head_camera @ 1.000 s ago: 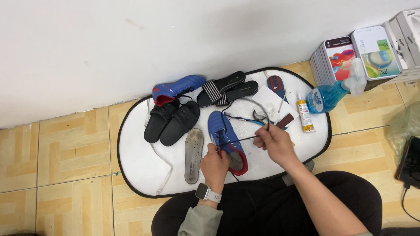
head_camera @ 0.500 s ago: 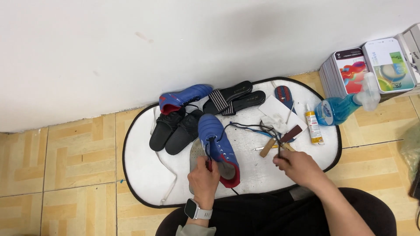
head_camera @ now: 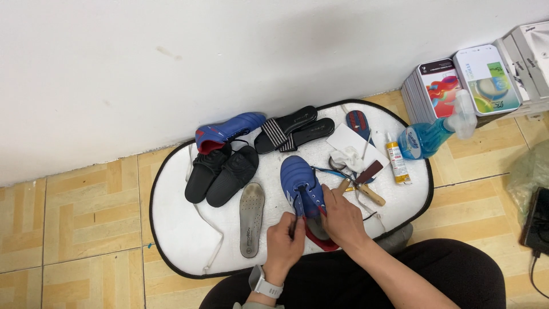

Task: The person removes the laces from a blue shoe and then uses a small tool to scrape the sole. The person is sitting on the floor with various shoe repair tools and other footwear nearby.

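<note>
A blue sports shoe point(head_camera: 301, 182) with a red lining lies toe-away on the white oval mat point(head_camera: 177, 229). My left hand point(head_camera: 284, 245), with a watch on its wrist, pinches the shoe's left side near the lacing. On the right side of the shoe's opening, my right hand point(head_camera: 342, 219) grips the upper. A grey insole point(head_camera: 251, 218) lies just left of the shoe. The second blue shoe point(head_camera: 229, 130) rests at the mat's far edge.
Black slides point(head_camera: 222, 173) and striped black sandals point(head_camera: 291, 128) lie on the mat. Wooden-handled tools point(head_camera: 363, 186), a cloth, a small glue bottle point(head_camera: 396, 160) and another insole point(head_camera: 358, 123) lie to the right. A blue spray bottle point(head_camera: 434, 134) and stacked boxes point(head_camera: 469, 80) stand by the wall.
My right hand has left the tools and come onto the shoe beside my left hand. The camera view has shifted, so the mat sits further right.
</note>
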